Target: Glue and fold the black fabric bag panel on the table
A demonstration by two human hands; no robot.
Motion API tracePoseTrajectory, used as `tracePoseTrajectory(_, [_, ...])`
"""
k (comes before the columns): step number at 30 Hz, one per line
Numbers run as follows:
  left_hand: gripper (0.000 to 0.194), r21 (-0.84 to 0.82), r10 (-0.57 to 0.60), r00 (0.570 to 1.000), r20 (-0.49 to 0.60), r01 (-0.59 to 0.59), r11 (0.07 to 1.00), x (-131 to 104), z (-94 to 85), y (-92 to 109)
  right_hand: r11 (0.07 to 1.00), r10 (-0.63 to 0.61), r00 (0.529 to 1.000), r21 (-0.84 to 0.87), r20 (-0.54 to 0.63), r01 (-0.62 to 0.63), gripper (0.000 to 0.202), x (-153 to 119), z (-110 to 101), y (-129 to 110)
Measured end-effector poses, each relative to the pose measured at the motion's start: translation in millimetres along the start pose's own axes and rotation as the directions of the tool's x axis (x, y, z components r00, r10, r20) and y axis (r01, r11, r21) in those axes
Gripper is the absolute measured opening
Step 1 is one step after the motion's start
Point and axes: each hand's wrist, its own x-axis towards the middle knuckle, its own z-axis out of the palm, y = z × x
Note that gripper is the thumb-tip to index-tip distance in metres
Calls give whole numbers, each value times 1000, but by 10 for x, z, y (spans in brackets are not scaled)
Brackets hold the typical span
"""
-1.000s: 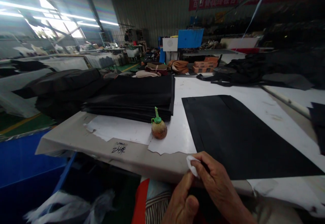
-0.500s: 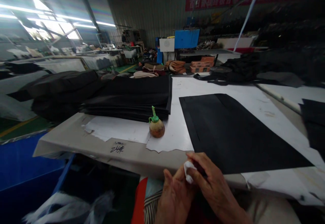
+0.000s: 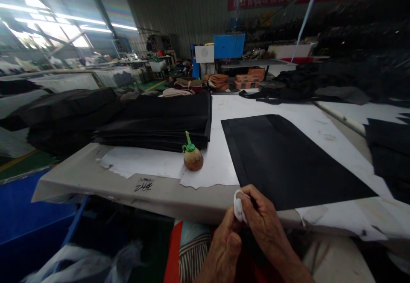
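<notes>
My right hand [image 3: 262, 214] pinches a small white cloth [image 3: 239, 206] between its thumb and fingers. My left hand [image 3: 224, 244] meets it from the left, its index finger reaching up to the cloth and its thumb held apart. The left fingertips are hidden behind the cloth and the right hand. Just beyond my hands, a large black sheet [image 3: 282, 159] lies flat on the white-covered table. A round, tan-brown bottle [image 3: 193, 160] with a green spout cap stands to the left of that sheet.
A stack of black sheets [image 3: 156, 120] lies at the table's left. More black pieces [image 3: 389, 154] are at the right edge. Brown folded goods [image 3: 218, 82] and a blue machine part [image 3: 229, 46] are at the back. A blue bin [image 3: 32, 219] stands at lower left.
My left hand has turned from palm showing to more closed in, its thumb now bent nearer. My right hand with the cloth has risen slightly. The whole view has shifted a little.
</notes>
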Motion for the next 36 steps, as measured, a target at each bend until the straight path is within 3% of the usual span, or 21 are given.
tracePoseTrajectory(5, [67,-137,-7,998,57,15,990,-51,-5,65,988,89,993,134,-75,-78,37,108,-125,108])
tracePoseTrajectory(8, [71,-250,-3,998,61,18,968,-48,-20,61,983,109,989,158,-96,-93,34,67,-197,130])
tracePoseTrajectory(14, [75,-592,40,999,17,-22,806,-33,0,-63,997,-36,999,-65,-35,34,33,-146,-85,169])
tracePoseTrajectory(17, [81,-593,-8,1000,-12,-1,805,-69,-16,-113,968,-168,983,-202,-68,151,20,-144,9,156])
tracePoseTrajectory(21, [76,-568,3,1000,-16,-12,823,-68,-23,-118,933,-272,957,-269,-98,238,22,-67,61,119])
tracePoseTrajectory(25, [65,-569,86,996,20,-59,820,-18,4,-96,967,-176,966,-217,-191,133,25,39,30,153])
tracePoseTrajectory(28, [64,-597,100,995,28,-63,800,-9,5,-59,1000,-11,967,-24,-255,5,32,107,-66,185])
tracePoseTrajectory(31, [63,-614,88,996,-30,-88,784,-17,3,-9,985,121,956,152,-266,-83,35,87,-169,175])
tracePoseTrajectory(33, [64,-639,61,997,-56,-82,765,-18,30,19,988,105,951,142,-292,-65,33,12,-194,156])
tracePoseTrajectory(36, [69,-715,5,999,-53,-41,698,-20,120,34,995,-99,962,-58,-255,87,29,-130,-154,150])
